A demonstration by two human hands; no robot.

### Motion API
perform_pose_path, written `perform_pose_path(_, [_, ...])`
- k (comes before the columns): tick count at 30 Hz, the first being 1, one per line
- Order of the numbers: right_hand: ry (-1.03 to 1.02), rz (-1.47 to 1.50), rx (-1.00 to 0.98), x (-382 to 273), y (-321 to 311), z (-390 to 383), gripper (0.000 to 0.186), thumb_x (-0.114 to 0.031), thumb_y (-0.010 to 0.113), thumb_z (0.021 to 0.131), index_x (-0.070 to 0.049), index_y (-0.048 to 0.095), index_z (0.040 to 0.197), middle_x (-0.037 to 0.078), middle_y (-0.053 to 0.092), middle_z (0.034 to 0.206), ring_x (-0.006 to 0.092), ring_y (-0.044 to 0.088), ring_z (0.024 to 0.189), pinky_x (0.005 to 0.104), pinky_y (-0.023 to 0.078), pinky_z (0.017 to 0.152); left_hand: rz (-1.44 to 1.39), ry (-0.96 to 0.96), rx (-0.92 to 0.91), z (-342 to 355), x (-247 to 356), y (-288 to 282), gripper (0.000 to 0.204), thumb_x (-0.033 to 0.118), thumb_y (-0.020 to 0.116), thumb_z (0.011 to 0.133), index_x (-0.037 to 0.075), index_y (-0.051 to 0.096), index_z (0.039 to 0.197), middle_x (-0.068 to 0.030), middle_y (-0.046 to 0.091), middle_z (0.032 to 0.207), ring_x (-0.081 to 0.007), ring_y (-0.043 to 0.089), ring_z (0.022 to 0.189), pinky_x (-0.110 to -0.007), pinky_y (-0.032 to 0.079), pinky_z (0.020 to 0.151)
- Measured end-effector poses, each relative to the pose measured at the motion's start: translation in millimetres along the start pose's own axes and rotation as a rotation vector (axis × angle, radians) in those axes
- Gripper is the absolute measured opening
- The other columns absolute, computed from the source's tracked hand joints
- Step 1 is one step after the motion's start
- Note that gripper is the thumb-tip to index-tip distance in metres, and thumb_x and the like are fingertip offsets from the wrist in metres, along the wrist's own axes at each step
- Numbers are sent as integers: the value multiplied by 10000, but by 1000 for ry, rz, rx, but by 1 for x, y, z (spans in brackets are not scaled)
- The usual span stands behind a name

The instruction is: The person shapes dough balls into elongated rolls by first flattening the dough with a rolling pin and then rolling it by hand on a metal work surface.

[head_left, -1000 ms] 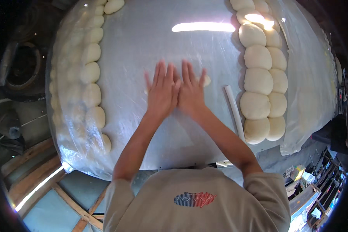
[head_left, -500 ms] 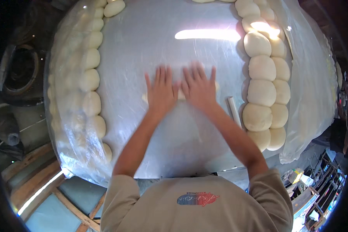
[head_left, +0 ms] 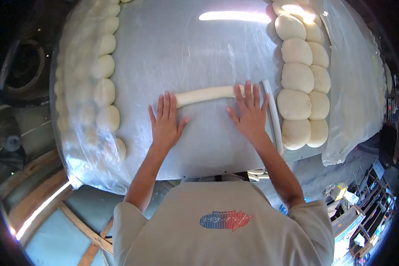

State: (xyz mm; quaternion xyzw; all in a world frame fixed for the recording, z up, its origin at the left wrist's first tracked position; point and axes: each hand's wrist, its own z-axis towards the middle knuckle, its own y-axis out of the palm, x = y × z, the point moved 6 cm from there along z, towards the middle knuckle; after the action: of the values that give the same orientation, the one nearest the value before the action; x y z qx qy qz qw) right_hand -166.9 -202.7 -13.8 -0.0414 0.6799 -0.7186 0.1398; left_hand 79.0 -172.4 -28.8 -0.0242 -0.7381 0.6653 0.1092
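Observation:
A long pale rope of dough (head_left: 206, 94) lies crosswise on the shiny metal tabletop (head_left: 199, 137). At its left end rests my left hand (head_left: 165, 124), flat with fingers apart. My right hand (head_left: 249, 113) lies over the right end, its fingers spread and covering the tip. Neither hand grips anything. Close by my right hand, a thin whitish bar (head_left: 272, 117) lies lengthwise on the metal.
Rounded dough balls (head_left: 295, 79) stand in two touching columns on the right, beside folded clear plastic sheeting (head_left: 352, 93). More dough balls (head_left: 105, 91) line the left under plastic film (head_left: 77, 128). A cluttered rack (head_left: 363, 217) stands beyond the lower right edge.
The dough has become longer and shows between my hands. My hands have moved apart, from side by side in the middle to its two ends.

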Motion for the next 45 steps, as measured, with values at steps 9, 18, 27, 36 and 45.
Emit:
perform_pose_path(9, [-365, 82, 87, -138, -25, 11, 617, -271, 564, 843, -167, 387, 1425, 187, 313, 1487, 402, 297, 1365, 692, 130, 1068, -558, -143, 161, -100, 10, -31, 703, 451, 396, 975, -14, 214, 1470, -249, 196, 1523, -406, 197, 1409, -580, 151, 1109])
perform_pose_path(18, [-267, 131, 75, -162, -52, 30, 217, -124, 601, 757, -83, 614, 970, 94, 583, 852, 275, 638, 793, 403, 508, 621, -758, 106, 67, -127, 19, -38, 605, 315, 433, 995, -68, 261, 1430, -295, 269, 1472, -424, 288, 1360, -451, 223, 1123])
perform_pose_path(27, [283, 352, 448, -47, -231, -123, 454, -79, 666, 711, -109, 624, 1162, 118, 617, 923, 276, 646, 772, 363, 528, 668, -751, 415, -130, -95, 28, -33, 576, 330, 407, 1004, -72, 305, 1404, -266, 341, 1443, -395, 334, 1339, -457, 231, 1113])
perform_pose_path(36, [710, 278, 539, 73, -243, -293, 310, -88, 659, 714, -51, 643, 1021, 129, 633, 944, 328, 631, 866, 388, 513, 775, -506, 550, -93, -51, 89, 3, 547, 338, 402, 1002, 1, 327, 1427, -248, 342, 1451, -384, 286, 1373, -546, 164, 1102])
perform_pose_path(45, [1148, 96, 421, 278, -32, -448, 503, 2, 568, 734, -70, 515, 1229, 176, 519, 1175, 384, 563, 1028, 445, 481, 852, 27, 301, 73, -66, 131, 35, 578, 418, 382, 994, 23, 351, 1415, -241, 271, 1482, -415, 243, 1380, -612, 165, 1083])
